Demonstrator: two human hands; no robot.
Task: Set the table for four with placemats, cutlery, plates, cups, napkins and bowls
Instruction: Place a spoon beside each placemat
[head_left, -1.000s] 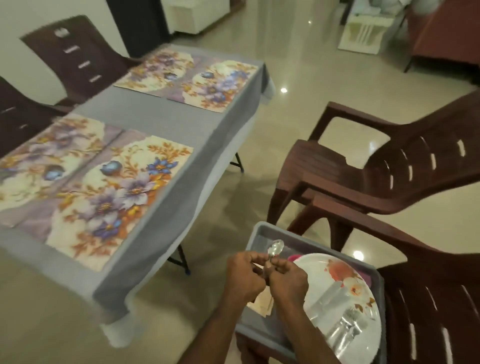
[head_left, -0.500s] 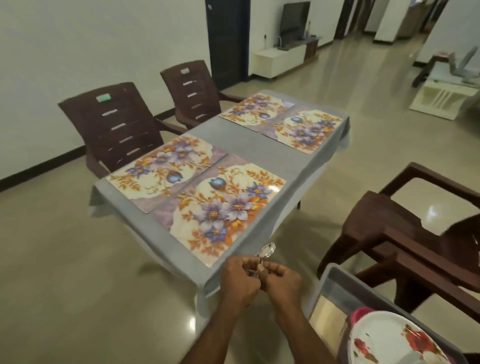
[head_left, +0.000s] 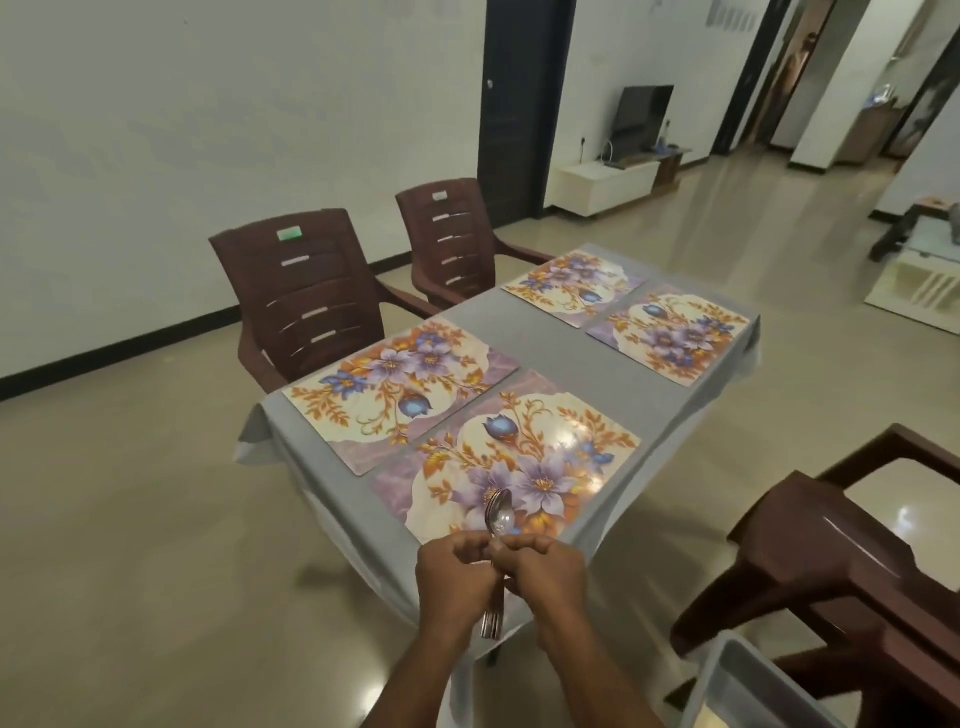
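Spoons, shiny metal ones bunched together (head_left: 497, 525), sit in both hands just in front of the near edge of the table with the grey cloth (head_left: 545, 353). The round bowls of the spoons stick up over the near flowery placemat (head_left: 519, 457), and the thin handles poke out below the hands.

The left hand (head_left: 454, 582) has its fingers curled tight round the handles. The right hand (head_left: 545, 577) is curled too and seems to pinch the bunch near the top, maybe to pull one spoon free, but I cannot tell for sure.

Metal spoons like these are likely hard, stiff and light. They will not break, but they look smooth and slippery, so one could slide out of the bunch and clatter down. I think the best place to take one is the thin handle, pinched between thumb and finger.

Four flowery placemats lie flat on the table, two near and two far (head_left: 670, 332). No plates, cups, napkins or bowls are on them yet.

Half a second ago the hands were lower and short of the table edge. Now the spoon tops are over the near placemat. The grey plastic tub (head_left: 748, 691) shows less, and the flowery plate inside it is out of sight.
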